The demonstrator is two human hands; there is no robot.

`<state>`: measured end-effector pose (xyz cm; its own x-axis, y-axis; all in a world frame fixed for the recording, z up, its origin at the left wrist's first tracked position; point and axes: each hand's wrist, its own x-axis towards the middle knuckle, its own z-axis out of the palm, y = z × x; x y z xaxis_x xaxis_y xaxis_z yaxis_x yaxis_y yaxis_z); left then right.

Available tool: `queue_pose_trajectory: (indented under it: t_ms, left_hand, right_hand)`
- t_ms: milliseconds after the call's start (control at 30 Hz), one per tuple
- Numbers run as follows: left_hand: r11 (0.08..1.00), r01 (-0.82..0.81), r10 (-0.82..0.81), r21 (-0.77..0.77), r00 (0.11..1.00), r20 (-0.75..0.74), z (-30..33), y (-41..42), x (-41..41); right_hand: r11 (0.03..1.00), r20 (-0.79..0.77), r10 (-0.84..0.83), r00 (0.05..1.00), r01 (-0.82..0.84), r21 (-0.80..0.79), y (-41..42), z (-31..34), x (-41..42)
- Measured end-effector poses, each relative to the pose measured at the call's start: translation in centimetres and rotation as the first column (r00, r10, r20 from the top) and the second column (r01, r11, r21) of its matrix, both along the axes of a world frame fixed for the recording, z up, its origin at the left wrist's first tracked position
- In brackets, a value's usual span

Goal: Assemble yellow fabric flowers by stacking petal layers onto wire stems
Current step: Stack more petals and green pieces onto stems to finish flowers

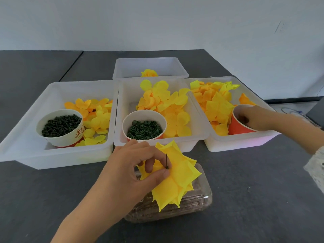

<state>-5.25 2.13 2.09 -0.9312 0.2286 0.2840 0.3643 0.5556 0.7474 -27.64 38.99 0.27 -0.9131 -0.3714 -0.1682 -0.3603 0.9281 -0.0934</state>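
My left hand (138,165) pinches a stack of yellow fabric petal layers (177,176) threaded on a thin dark wire stem (166,161), held above a clear plastic box (198,202). The stem's tip pokes up through the petals beside my thumb. My right hand (254,118) reaches into a red paper cup (236,127) in the right tray; its fingertips are hidden inside the cup. Loose yellow and orange petals (163,100) fill the trays.
Three white trays stand side by side: left tray (26,146), middle tray (157,146), right tray (242,144). A fourth tray (150,64) sits behind with one yellow flower. A cup of dark green pegs (61,125) and a cup of green rings (144,129) stand in the left and middle trays.
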Motion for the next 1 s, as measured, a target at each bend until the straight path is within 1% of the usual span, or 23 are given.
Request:
queue_pose_trajectory:
  t_ms: [133,200,267,333,400,467,533,633,700,800,933,1000]
  left_hand:
    - [1.0,0.001,-0.001,0.001,1.0,-0.008,-0.1,-0.1,-0.1]
    - [1.0,0.0,0.0,-0.001,1.0,-0.005,-0.1,-0.1,-0.2]
    - [1.0,0.001,-0.001,0.007,1.0,0.003,-0.1,-0.1,-0.2]
    - [1.0,0.0,0.0,0.018,1.0,0.01,-0.2,-0.1,-0.2]
    - [1.0,-0.007,0.006,0.028,1.0,0.021,-0.2,0.0,-0.2]
    - [0.999,-0.011,0.01,0.03,1.0,0.026,-0.2,0.0,-0.2]
    - [1.0,-0.008,0.007,0.03,1.0,0.03,-0.1,0.0,-0.2]
    - [0.999,-0.005,0.003,0.034,0.999,0.041,0.0,0.0,-0.2]
    - [1.0,-0.004,0.003,0.023,0.999,0.048,0.0,0.0,-0.2]
    - [1.0,-0.029,0.029,-0.01,0.998,0.047,0.0,0.2,-0.2]
    - [0.995,-0.08,0.082,-0.063,0.996,0.029,0.0,0.8,-0.2]
    - [0.99,-0.099,0.101,-0.098,0.995,0.017,0.1,1.1,-0.2]
  right_hand:
    - [0.989,-0.026,0.058,0.998,-0.061,-0.137,-0.2,0.0,0.5]
    - [0.986,-0.029,0.069,0.997,-0.073,-0.152,-0.2,-0.1,0.5]
    - [0.994,-0.025,0.032,0.999,-0.034,-0.101,0.0,-0.2,0.1]
    - [0.999,0.025,-0.007,1.0,0.008,-0.042,0.1,-0.2,-0.4]
    - [1.0,0.08,0.005,0.997,-0.005,0.003,0.0,-0.1,-0.6]
    - [0.997,0.086,0.047,0.995,-0.052,0.063,-0.4,0.0,-0.7]
    - [0.993,0.09,0.04,0.995,-0.049,0.108,-0.7,0.0,-0.7]
    - [0.993,0.152,0.0,0.988,-0.018,0.118,-0.4,0.1,-1.0]
    - [0.996,0.175,-0.004,0.985,-0.012,0.087,-0.2,0.1,-1.1]
    - [0.998,0.156,0.047,0.987,-0.051,0.026,0.0,0.1,-1.0]
    - [0.997,0.086,0.061,0.994,-0.065,0.042,0.1,-0.2,-0.9]
    - [0.997,0.039,0.081,0.996,-0.081,-0.003,0.1,-0.3,-0.8]
